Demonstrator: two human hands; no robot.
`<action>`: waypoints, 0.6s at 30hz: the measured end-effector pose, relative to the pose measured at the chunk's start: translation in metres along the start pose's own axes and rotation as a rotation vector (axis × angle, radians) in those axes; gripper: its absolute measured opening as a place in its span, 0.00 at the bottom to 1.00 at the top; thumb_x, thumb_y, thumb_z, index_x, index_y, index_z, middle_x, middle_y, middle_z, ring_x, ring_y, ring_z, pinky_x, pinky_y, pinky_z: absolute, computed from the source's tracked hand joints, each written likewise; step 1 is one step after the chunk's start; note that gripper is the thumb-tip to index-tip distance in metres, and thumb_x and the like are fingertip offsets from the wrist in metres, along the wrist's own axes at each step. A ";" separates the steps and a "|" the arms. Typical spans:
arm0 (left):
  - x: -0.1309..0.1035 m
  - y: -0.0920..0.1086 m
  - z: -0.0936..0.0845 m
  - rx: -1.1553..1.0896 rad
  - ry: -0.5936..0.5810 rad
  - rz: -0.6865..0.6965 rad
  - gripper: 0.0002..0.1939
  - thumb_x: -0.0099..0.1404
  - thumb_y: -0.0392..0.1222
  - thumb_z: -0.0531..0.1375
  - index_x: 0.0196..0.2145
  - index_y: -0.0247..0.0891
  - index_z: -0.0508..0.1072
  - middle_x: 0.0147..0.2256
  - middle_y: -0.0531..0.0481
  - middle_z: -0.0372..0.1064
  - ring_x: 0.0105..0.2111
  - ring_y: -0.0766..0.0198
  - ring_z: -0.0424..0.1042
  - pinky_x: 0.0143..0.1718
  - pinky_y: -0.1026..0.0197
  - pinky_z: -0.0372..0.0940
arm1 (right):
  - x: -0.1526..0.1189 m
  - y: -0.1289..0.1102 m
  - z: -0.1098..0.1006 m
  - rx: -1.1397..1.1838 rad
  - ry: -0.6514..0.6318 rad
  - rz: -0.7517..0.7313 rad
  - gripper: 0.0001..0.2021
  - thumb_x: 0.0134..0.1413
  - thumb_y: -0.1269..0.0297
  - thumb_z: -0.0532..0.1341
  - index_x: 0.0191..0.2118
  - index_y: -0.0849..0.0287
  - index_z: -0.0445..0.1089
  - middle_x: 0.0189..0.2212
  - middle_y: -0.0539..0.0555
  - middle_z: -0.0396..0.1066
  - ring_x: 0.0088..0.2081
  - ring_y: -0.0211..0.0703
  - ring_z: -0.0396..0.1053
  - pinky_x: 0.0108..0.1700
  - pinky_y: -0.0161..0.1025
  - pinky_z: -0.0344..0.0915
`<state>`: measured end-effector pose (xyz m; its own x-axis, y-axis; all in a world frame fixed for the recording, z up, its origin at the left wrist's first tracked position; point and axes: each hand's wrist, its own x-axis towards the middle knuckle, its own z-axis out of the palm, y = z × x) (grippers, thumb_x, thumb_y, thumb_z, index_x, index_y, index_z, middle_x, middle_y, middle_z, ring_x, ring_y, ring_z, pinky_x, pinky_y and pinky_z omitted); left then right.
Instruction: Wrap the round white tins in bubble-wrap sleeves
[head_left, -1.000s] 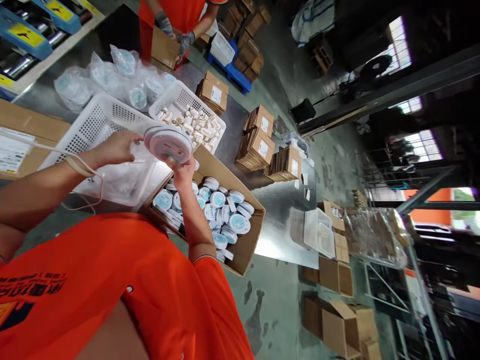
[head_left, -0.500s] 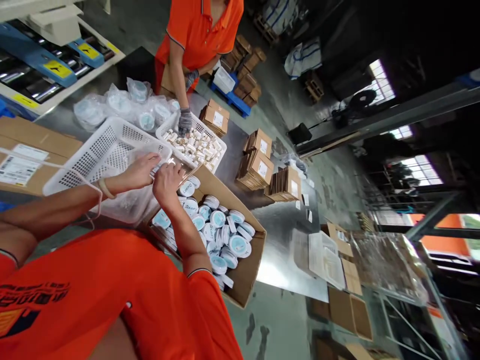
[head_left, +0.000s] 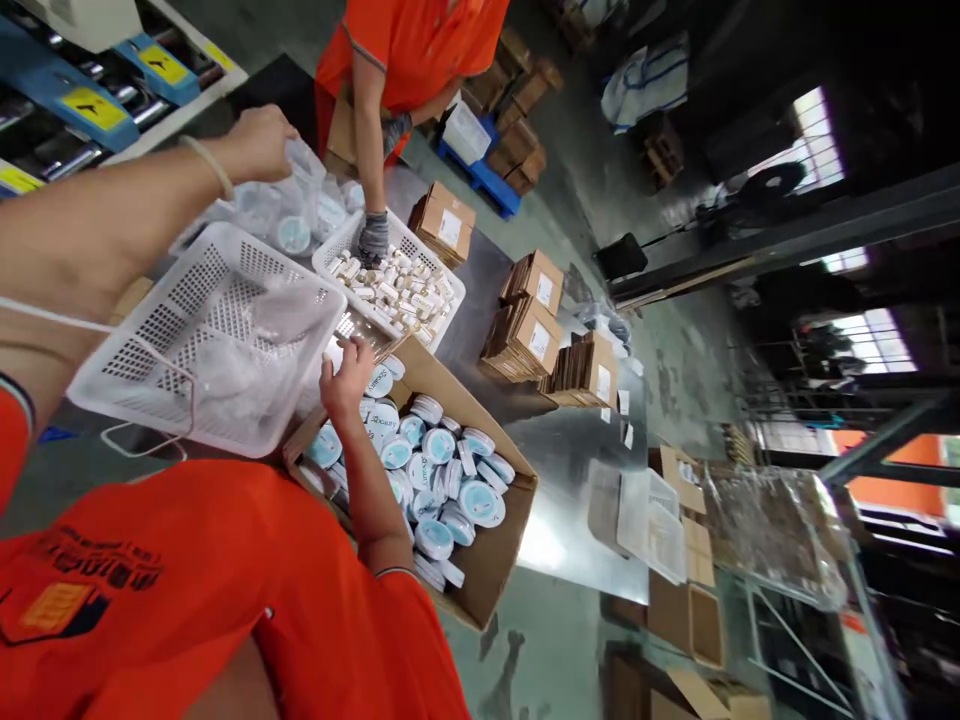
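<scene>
Bagged round cases [head_left: 292,235] lie heaped on the metal table [head_left: 566,450], just beyond a white plastic basket [head_left: 172,300]; the person's left arm crosses in front and hides part of the heap. The left hand [head_left: 259,145] is over the bags, its fingers curled down at the crinkled clear film. The fingertips are hard to make out, so one cannot tell whether they pinch it. A pale smooth band [head_left: 208,166] circles the wrist.

The right hand [head_left: 349,375], fingers spread and bent, is at the near end of a cardboard carton [head_left: 487,575] (whether its fingertips touch anything is unclear). The right forearm covers some of the loose round cases [head_left: 439,445] inside: flat discs with glossy white rims, several with pale blue faces, others lettered "beauty", many overlapped by their neighbours.

Crumpled, milky film [head_left: 232,370] lies in the basket, whose walls are pierced with small holes. In a second basket [head_left: 429,252], a co-worker's gloved hand [head_left: 373,240], in grey knit, reaches into small white-and-gold pieces [head_left: 405,290], its fingertips lost among them. The co-worker's head is cut off by the top edge.
</scene>
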<state>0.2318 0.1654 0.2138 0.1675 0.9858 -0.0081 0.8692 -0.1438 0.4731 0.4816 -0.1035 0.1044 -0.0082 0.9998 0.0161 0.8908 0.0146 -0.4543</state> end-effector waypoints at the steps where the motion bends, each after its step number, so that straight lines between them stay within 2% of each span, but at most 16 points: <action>1: 0.005 -0.007 0.006 -0.001 -0.032 -0.026 0.35 0.69 0.41 0.59 0.68 0.18 0.64 0.71 0.48 0.58 0.62 0.74 0.54 0.70 0.66 0.45 | 0.001 0.001 0.002 0.015 0.001 0.003 0.15 0.66 0.65 0.64 0.55 0.61 0.75 0.62 0.69 0.67 0.62 0.61 0.65 0.64 0.56 0.66; 3: 0.006 -0.019 0.021 -0.003 -0.089 -0.071 0.34 0.70 0.42 0.57 0.69 0.18 0.63 0.73 0.45 0.54 0.62 0.71 0.50 0.71 0.60 0.43 | 0.003 0.002 0.002 0.026 -0.020 0.007 0.13 0.67 0.64 0.63 0.54 0.61 0.76 0.60 0.68 0.68 0.62 0.60 0.65 0.63 0.56 0.65; 5: -0.003 -0.024 0.041 -0.019 -0.116 -0.076 0.33 0.73 0.43 0.56 0.70 0.22 0.62 0.75 0.45 0.49 0.63 0.69 0.47 0.72 0.55 0.42 | 0.005 0.002 0.002 0.018 -0.044 0.014 0.12 0.68 0.64 0.63 0.53 0.61 0.76 0.60 0.67 0.69 0.62 0.59 0.66 0.63 0.54 0.65; 7: -0.022 -0.021 0.064 -0.039 -0.123 -0.062 0.30 0.76 0.45 0.55 0.70 0.27 0.65 0.74 0.47 0.51 0.60 0.68 0.50 0.70 0.58 0.45 | 0.006 0.002 0.001 0.002 -0.057 0.022 0.12 0.68 0.64 0.63 0.52 0.61 0.77 0.59 0.66 0.70 0.62 0.58 0.67 0.62 0.52 0.66; 10: -0.062 -0.004 0.105 -0.074 -0.173 -0.031 0.24 0.78 0.48 0.54 0.63 0.31 0.75 0.59 0.49 0.71 0.50 0.68 0.62 0.59 0.65 0.56 | 0.006 -0.001 0.000 -0.025 -0.068 0.015 0.11 0.68 0.65 0.62 0.52 0.59 0.77 0.59 0.64 0.71 0.61 0.56 0.68 0.61 0.50 0.67; 11: -0.078 0.003 0.118 -0.087 -0.184 -0.029 0.23 0.77 0.50 0.56 0.58 0.31 0.78 0.54 0.49 0.74 0.48 0.67 0.64 0.56 0.65 0.58 | 0.006 -0.002 -0.001 -0.029 -0.075 0.012 0.11 0.68 0.66 0.62 0.52 0.59 0.78 0.59 0.64 0.72 0.61 0.56 0.68 0.60 0.49 0.67; 13: -0.107 0.011 0.143 -0.118 -0.179 -0.049 0.24 0.72 0.55 0.63 0.51 0.30 0.80 0.52 0.46 0.74 0.49 0.63 0.66 0.53 0.62 0.59 | 0.006 -0.004 -0.002 -0.025 -0.091 0.012 0.11 0.68 0.67 0.62 0.52 0.59 0.78 0.58 0.64 0.72 0.60 0.56 0.69 0.61 0.50 0.66; 15: -0.129 0.014 0.160 -0.172 -0.183 -0.082 0.22 0.66 0.55 0.69 0.43 0.29 0.80 0.48 0.44 0.76 0.49 0.60 0.67 0.51 0.60 0.59 | 0.006 -0.004 -0.003 -0.011 -0.101 0.016 0.11 0.68 0.68 0.62 0.51 0.61 0.78 0.58 0.64 0.73 0.60 0.56 0.69 0.61 0.51 0.65; 18: -0.145 0.005 0.166 -0.294 -0.211 -0.080 0.18 0.65 0.52 0.68 0.31 0.32 0.76 0.32 0.48 0.74 0.40 0.62 0.68 0.45 0.59 0.61 | 0.004 -0.003 -0.004 0.009 -0.100 0.018 0.10 0.69 0.68 0.62 0.50 0.62 0.78 0.55 0.64 0.75 0.58 0.55 0.70 0.62 0.50 0.65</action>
<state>0.2893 0.0078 0.0716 0.2235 0.9490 -0.2223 0.7175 -0.0058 0.6966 0.4811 -0.0993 0.1096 -0.0378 0.9960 -0.0811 0.8869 -0.0039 -0.4619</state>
